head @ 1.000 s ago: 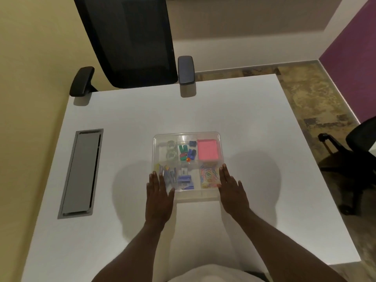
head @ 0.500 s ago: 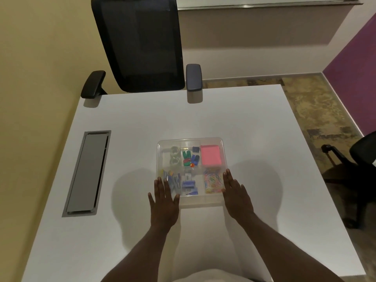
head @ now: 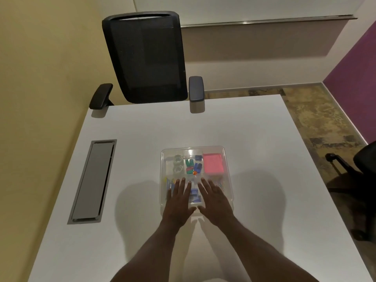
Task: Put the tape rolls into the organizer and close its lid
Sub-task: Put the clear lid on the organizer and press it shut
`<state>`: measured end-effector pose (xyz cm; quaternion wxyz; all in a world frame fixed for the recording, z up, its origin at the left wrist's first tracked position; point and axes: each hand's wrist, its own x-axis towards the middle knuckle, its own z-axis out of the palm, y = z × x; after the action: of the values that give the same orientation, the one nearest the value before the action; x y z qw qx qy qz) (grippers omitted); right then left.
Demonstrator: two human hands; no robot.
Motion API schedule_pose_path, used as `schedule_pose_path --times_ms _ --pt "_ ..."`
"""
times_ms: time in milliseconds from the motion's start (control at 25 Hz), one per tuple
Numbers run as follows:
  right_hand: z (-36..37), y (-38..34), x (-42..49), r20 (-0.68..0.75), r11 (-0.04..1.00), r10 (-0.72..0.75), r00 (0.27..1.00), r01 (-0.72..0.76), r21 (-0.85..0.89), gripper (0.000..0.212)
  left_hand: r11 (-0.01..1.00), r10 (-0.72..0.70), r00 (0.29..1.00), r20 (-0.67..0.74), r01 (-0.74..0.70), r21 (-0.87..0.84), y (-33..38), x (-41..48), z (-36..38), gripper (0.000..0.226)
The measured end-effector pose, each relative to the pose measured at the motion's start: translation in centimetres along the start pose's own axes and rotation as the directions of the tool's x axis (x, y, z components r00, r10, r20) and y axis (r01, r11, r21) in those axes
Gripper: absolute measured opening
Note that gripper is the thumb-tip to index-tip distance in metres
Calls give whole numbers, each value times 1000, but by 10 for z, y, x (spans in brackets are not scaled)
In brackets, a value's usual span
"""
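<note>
bare forearms reach in from the near edge of the white table [head: 254,139], and both hands lie flat, palm down, on the near half of the clear plastic organizer [head: 227,159]. the left hand [head: 179,202] has its fingers spread a little and holds nothing; it covers the near-left compartments. the right hand [head: 215,200] lies just beside it, also flat with fingers out and empty, over the near-middle and near-right compartments. between the two hands some blue items [head: 195,195] show through the plastic. whether the clear lid is fully down under the palms cannot be told. farther in, the two tape rolls [head: 178,164] sit one behind the other in the far-left compartment. green and blue clips [head: 193,164] fill the far-middle one, and a pink pad [head: 213,162] the far-right. left of the organizer, well apart, a grey cable hatch [head: 93,180] is set into the table. beyond the far edge stands a black mesh chair [head: 146,58].
</note>
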<state>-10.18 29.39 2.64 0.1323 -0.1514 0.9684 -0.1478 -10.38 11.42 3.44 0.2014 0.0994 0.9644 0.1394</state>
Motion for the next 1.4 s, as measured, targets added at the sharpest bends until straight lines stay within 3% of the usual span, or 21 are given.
schedule_pose_path --times_ms 240,680,1000,1400 --pt "16 -7 7 -19 996 19 1000 -17 84 86 996 -90 994 57 88 28 3 6 -2 84" --pt "12 13 56 -82 984 75 994 -60 170 76 995 -96 995 27 96 4 -6 60 -18 82" --pt "-3 25 102 -110 992 74 991 -61 113 72 995 -93 996 -8 93 -19 -11 106 -41 81" --pt "-24 19 91 -104 999 -37 994 35 -23 62 993 -99 995 -23 98 -64 -10 88 -30 84"
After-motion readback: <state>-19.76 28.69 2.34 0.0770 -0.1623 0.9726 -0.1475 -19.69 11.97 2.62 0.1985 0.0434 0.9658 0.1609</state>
